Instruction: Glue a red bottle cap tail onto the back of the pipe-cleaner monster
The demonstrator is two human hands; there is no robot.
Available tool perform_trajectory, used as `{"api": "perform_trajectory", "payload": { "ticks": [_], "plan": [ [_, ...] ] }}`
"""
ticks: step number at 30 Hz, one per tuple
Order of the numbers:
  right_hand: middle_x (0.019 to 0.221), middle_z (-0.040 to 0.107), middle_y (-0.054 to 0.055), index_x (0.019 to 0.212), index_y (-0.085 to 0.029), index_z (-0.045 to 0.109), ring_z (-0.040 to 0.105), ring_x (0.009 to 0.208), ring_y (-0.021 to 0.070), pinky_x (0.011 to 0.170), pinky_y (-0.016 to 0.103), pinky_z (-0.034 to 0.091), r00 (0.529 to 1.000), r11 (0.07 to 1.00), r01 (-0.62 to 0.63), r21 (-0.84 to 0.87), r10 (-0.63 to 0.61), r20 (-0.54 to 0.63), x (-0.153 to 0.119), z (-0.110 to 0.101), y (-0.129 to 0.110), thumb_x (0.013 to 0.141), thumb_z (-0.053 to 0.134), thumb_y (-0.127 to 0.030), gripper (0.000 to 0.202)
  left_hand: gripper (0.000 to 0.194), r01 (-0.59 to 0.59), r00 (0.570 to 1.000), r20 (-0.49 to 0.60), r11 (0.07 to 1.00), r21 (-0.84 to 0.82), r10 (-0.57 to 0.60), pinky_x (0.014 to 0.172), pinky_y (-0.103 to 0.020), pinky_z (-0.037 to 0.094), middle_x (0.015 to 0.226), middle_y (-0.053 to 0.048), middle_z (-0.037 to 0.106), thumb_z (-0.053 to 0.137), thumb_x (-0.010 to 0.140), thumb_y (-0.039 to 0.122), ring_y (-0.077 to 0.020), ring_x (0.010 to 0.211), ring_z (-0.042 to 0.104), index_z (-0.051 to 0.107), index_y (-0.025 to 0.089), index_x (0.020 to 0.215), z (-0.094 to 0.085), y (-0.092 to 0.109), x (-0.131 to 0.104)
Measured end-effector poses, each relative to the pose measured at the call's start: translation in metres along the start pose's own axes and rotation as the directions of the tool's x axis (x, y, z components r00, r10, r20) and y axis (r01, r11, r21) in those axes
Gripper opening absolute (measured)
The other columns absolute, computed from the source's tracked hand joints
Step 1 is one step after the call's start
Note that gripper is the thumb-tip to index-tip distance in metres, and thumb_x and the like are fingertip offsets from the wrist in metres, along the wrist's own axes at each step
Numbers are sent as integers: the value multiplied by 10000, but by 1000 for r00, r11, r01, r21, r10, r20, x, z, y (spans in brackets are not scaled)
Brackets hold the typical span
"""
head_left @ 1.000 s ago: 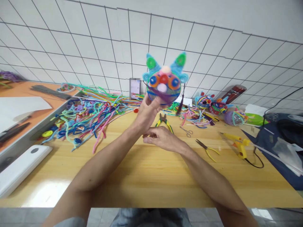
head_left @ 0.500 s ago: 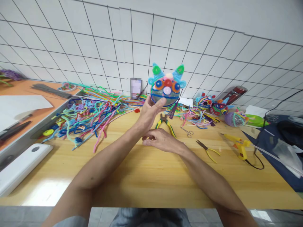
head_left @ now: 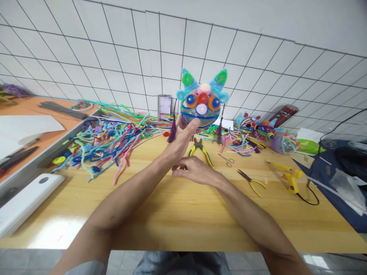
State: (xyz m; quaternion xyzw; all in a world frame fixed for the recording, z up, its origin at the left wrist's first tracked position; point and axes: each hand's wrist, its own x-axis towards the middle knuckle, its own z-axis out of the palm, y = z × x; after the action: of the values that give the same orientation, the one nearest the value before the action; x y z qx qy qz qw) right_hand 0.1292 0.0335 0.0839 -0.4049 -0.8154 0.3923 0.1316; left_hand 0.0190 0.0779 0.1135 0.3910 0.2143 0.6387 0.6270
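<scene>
My left hand (head_left: 183,139) holds up a round clear ornament (head_left: 201,109) with a pipe-cleaner face, its thumb in front and the fingers mostly hidden behind. The ornament has blue horns with green spirals, orange-and-blue eyes, a red nose and a purple tassel (head_left: 172,131) hanging at each side. Below it, my right hand (head_left: 195,170) hovers or rests over the wooden table with bent fingers apart, nothing visible in them. Green-and-yellow cutters (head_left: 198,147) lie just behind my right hand, partly hidden by it.
Loose pipe cleaners (head_left: 109,141) heap at the left. Small scissors (head_left: 228,159), yellow-handled pliers (head_left: 252,182) and a yellow glue gun (head_left: 291,177) lie at the right. Further back are finished ornaments (head_left: 265,130), a red bottle (head_left: 283,114) and a phone (head_left: 164,107). A white case (head_left: 31,202) lies front left.
My left hand has turned the ornament and brought it slightly closer, so both tassels now hang in view. My right hand has hardly moved.
</scene>
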Motion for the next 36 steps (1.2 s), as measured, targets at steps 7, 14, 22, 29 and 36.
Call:
{"api": "perform_trajectory", "payload": {
  "ticks": [7, 14, 22, 29, 36],
  "plan": [
    [1035, 834, 35, 1057, -190, 806, 768, 949, 190, 851, 279, 528, 1000, 1000, 25, 11, -25, 5, 0, 0, -1, 952, 709, -250, 155, 562, 131, 985, 130, 982, -137, -114, 1019, -388, 595, 1177, -96, 801, 889, 790, 626, -310, 1252, 741, 705, 219, 1132, -3, 2, 7],
    [967, 833, 36, 1020, -202, 815, 766, 912, 191, 806, 286, 526, 990, 999, -16, 50, 23, -139, -1, -4, 6, 939, 719, -309, 165, 724, -54, 996, 71, 998, -21, 55, 953, -345, 591, 1255, -44, 778, 992, 680, 552, -259, 1177, 749, 657, 283, 1262, -5, -2, 7],
    [956, 806, 60, 1052, -169, 751, 735, 788, 172, 745, 303, 572, 927, 968, 25, 251, 71, -368, -7, -32, 15, 897, 715, -335, 230, 749, -86, 996, 4, 994, 66, 86, 913, -324, 576, 1202, -39, 775, 996, 671, 566, -243, 1131, 747, 643, 274, 1263, -9, -5, 10],
    [876, 773, 34, 1227, -164, 680, 726, 768, 182, 803, 339, 562, 886, 951, 78, 298, 71, -458, -15, -47, 12, 876, 715, -386, 417, 758, -99, 995, 43, 990, 105, 94, 891, -312, 570, 1267, -66, 776, 966, 707, 596, -245, 1125, 755, 653, 265, 1312, -14, -13, 12],
    [737, 737, 18, 976, -202, 745, 641, 628, 146, 628, 290, 501, 795, 943, 168, 288, 43, -605, -32, -73, 3, 858, 768, -648, 462, 689, -111, 993, 53, 982, 155, 104, 861, -291, 586, 1320, -78, 774, 916, 766, 618, -260, 1176, 753, 671, 265, 1304, -20, -17, 17]
  ]
}}
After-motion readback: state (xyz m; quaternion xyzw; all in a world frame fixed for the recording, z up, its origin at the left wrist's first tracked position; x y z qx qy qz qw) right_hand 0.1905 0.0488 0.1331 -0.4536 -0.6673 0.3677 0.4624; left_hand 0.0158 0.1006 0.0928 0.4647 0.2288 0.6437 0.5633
